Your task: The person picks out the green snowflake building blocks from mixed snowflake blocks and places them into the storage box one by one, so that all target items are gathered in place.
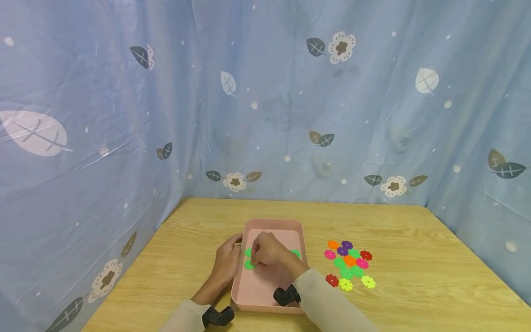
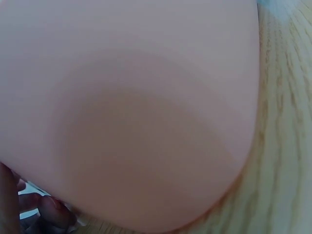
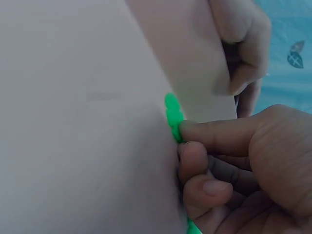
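A shallow pink tray (image 1: 262, 295) stands on the wooden table. My left hand (image 1: 227, 259) grips its left side from outside; in the right wrist view the left hand's (image 3: 246, 41) fingers bend at the rim. Inside the tray, my right hand (image 1: 268, 250) is bent down near the left wall. Its thumb and fingertips pinch the edge of a green snowflake disc (image 3: 174, 117). A second green disc (image 3: 193, 227) shows partly below the hand. Another green disc (image 1: 296, 253) lies by the tray's right wall, partly hidden by my right hand.
To the right of the tray, several loose snowflake discs lie spread on the table, among them an orange disc (image 1: 350, 261), a purple disc (image 1: 346, 245), a red disc (image 1: 366, 255) and a yellow disc (image 1: 368, 281). A blue patterned curtain (image 1: 286, 115) hangs round the table.
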The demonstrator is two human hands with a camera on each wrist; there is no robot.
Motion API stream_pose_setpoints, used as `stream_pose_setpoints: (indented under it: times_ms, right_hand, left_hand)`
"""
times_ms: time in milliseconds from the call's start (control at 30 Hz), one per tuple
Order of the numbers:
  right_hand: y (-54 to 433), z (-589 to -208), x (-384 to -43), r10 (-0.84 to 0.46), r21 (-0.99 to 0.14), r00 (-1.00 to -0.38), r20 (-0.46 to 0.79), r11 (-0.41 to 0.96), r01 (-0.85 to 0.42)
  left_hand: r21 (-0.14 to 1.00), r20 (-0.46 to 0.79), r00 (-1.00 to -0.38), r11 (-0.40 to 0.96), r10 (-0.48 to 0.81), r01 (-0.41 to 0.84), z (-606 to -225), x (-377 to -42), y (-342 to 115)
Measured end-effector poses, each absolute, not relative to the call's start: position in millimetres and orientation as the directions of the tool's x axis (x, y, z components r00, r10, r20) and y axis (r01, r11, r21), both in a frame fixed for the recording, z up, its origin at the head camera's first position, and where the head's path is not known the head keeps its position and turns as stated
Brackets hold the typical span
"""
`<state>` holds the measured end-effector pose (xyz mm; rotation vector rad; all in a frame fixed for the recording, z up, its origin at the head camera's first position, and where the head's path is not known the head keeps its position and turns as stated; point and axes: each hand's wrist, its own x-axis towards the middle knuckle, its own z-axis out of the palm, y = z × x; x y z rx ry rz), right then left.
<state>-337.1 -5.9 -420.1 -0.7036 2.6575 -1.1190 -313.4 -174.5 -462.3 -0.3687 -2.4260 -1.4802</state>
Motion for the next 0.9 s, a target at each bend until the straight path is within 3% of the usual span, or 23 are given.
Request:
stream_pose_setpoints:
  times_ms: [900]
  right_hand:
    - [-5.3,-424.0,-339.9,-0.461,-0.718,-0.885,0.062,0.596,-0.361]
  left_hand:
    - [0.805,0.377,-0.925,0.476,0.050,0.354,-463.0,-313.5,-173.4]
